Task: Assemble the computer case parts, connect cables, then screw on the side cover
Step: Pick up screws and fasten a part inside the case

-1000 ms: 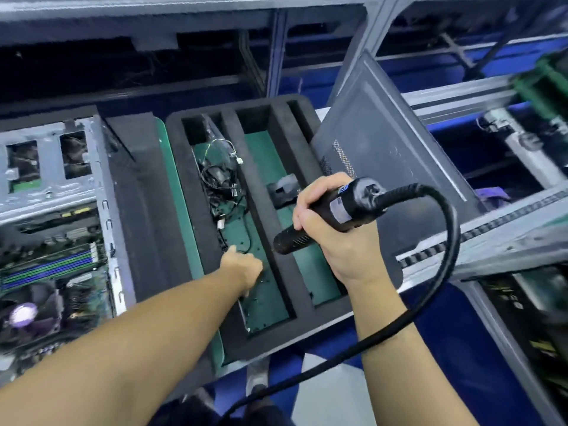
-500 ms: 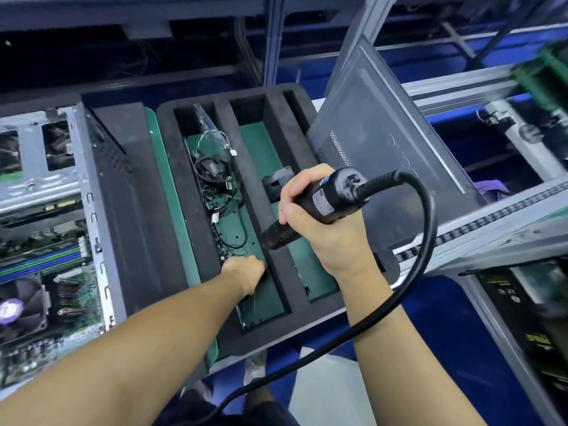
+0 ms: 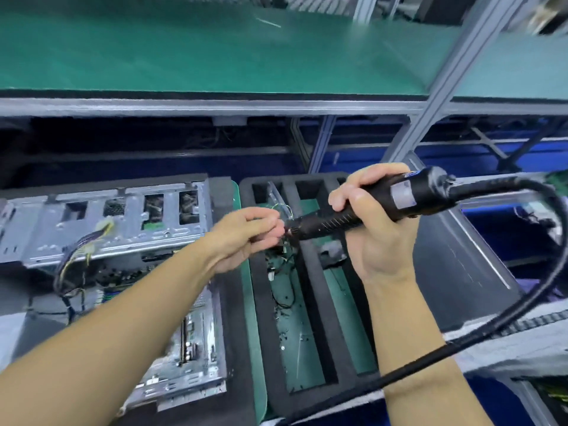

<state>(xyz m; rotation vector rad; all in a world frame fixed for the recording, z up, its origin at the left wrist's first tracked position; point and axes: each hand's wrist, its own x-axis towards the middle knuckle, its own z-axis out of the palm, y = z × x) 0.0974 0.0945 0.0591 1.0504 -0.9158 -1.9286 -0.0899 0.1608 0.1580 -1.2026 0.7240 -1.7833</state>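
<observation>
Above foam tray [image 3: 262, 318], screwdriver [image 3: 422, 194] fisted in right hand [image 3: 379, 241], tip pinched by left hand [image 3: 246, 238].

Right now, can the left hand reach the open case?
Probably yes. The left hand is at the driver tip, but the case lies just below its arm, with nothing between.

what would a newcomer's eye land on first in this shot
The black electric screwdriver at centre right, gripped by the right hand with its thick cable looping off right, while the left hand pinches at its tip. Below sits a black foam tray with loose wires, and at left an open computer case shows its boards.
</observation>
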